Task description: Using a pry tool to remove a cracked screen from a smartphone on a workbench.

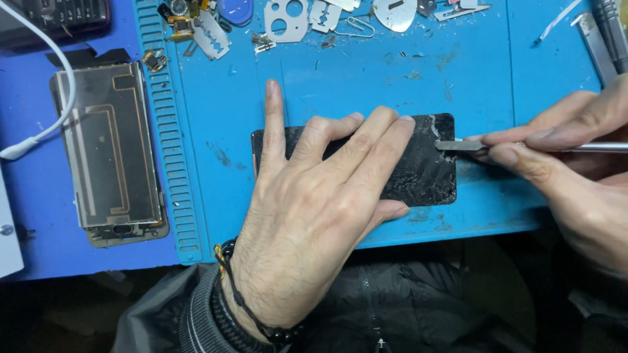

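My left hand (pixel 314 196) lies flat with spread fingers on a black phone screen panel (pixel 425 173) with cracked glass, pressing it onto the blue work mat (pixel 353 85). My right hand (pixel 569 157) comes in from the right and pinches a thin metal pry tool (pixel 461 145). The tool's flat tip touches the cracked right end of the panel, near its upper corner. Most of the panel's left half is hidden under my left hand.
A dismantled phone body (pixel 108 150) with copper-coloured traces lies at the left, beside a white cable (pixel 46 78). Small metal parts, a razor blade (pixel 212 33) and screws are scattered along the mat's far edge. A dark keyboard-like device (pixel 52 19) sits top left.
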